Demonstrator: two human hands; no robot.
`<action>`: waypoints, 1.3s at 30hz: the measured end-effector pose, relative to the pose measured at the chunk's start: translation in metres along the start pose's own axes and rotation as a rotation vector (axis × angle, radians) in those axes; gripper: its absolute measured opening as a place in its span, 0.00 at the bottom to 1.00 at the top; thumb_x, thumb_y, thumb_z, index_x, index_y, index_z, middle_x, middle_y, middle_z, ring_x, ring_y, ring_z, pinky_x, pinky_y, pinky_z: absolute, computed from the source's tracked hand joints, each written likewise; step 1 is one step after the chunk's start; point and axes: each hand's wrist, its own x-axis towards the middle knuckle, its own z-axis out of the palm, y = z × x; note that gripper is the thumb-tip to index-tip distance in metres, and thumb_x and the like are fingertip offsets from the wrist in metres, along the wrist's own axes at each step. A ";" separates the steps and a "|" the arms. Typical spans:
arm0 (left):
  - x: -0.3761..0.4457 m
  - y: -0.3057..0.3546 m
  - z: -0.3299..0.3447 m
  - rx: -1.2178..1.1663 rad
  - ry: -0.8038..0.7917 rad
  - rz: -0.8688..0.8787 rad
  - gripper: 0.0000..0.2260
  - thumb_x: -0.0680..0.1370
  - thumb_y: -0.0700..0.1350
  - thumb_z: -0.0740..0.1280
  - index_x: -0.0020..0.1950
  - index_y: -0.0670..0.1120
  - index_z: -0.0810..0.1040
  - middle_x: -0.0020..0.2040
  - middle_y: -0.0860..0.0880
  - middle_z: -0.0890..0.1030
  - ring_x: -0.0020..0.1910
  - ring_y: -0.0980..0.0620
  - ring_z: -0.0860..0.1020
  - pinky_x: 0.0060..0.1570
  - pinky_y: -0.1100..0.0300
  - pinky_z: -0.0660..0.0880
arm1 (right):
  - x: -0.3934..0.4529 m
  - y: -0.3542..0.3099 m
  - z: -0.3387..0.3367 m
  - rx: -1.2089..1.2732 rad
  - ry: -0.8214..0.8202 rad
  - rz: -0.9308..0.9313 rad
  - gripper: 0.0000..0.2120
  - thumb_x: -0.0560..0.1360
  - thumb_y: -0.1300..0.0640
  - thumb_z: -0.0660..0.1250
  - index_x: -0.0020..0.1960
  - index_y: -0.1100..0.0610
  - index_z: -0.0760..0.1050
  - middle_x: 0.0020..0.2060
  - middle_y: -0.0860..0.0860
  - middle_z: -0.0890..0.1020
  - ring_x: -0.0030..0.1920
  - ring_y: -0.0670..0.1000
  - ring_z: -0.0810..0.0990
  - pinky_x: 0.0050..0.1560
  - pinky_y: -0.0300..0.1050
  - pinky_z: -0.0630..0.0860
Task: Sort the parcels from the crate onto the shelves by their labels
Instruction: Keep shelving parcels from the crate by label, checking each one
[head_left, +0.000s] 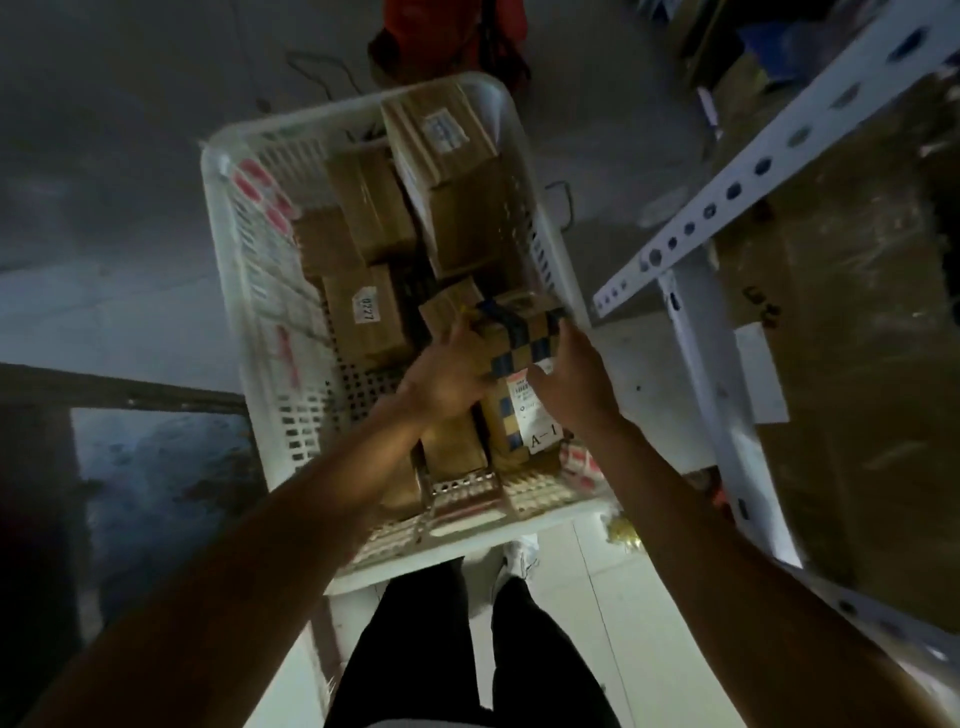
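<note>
A white perforated crate (236, 291) stands in front of me, filled with several brown cardboard parcels. My left hand (447, 376) and my right hand (571, 374) both grip one parcel (519, 343) wrapped in blue checked tape, just above the crate's near right part. Its white label (543, 434) reads A-1. Another parcel (369, 312) with a small white tag lies in the crate's middle, and a large box (441, 137) with a printed label sits at the far end.
A white metal shelf frame (727, 187) with punched holes stands to the right, with brown board shelves (857, 364). A red object (457, 36) lies on the floor beyond the crate. My legs and a shoe (522, 558) are below.
</note>
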 end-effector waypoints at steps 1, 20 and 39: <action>0.012 0.001 -0.005 0.010 0.004 -0.001 0.34 0.78 0.48 0.70 0.79 0.44 0.57 0.77 0.44 0.61 0.74 0.40 0.64 0.67 0.50 0.68 | 0.002 0.000 0.004 0.008 0.015 0.009 0.40 0.78 0.53 0.68 0.81 0.61 0.49 0.78 0.59 0.59 0.77 0.59 0.59 0.74 0.52 0.61; -0.002 -0.066 -0.045 -0.653 -0.032 -0.152 0.23 0.66 0.50 0.79 0.56 0.51 0.73 0.50 0.51 0.81 0.47 0.56 0.83 0.46 0.54 0.77 | -0.059 0.005 0.049 0.203 0.286 0.169 0.23 0.74 0.43 0.63 0.64 0.53 0.71 0.58 0.51 0.79 0.55 0.51 0.80 0.50 0.50 0.82; -0.223 -0.068 0.006 -0.878 0.007 0.110 0.24 0.60 0.52 0.76 0.54 0.53 0.76 0.49 0.46 0.84 0.50 0.44 0.83 0.52 0.42 0.77 | -0.225 0.041 0.019 0.647 0.198 -0.070 0.24 0.72 0.45 0.75 0.64 0.46 0.70 0.54 0.43 0.84 0.52 0.46 0.84 0.57 0.53 0.81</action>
